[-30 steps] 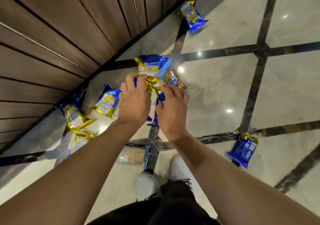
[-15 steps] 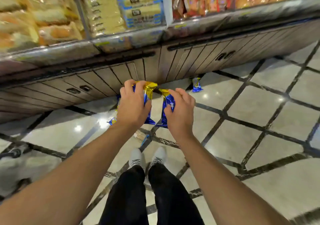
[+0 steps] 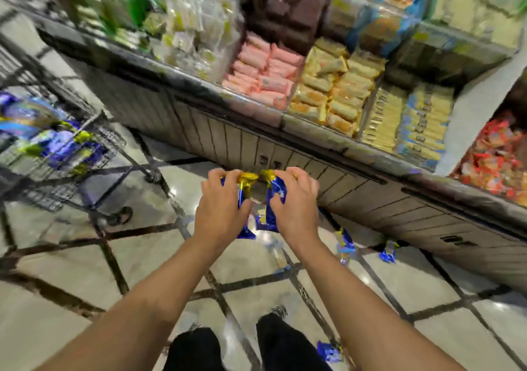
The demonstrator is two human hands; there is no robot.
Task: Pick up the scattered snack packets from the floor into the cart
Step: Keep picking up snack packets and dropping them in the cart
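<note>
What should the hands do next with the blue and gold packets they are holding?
Probably carry them left and drop them in the cart. Both the left hand and right hand already grip blue and gold packets, lifted off the floor, and the wire cart stands to the left with similar packets inside. A few more packets still lie on the floor.

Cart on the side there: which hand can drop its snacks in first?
Probably the left hand. The cart stands on the person's left, nearer that hand, which already grips a blue packet. The right hand, also gripping packets, would have to cross over.
</note>
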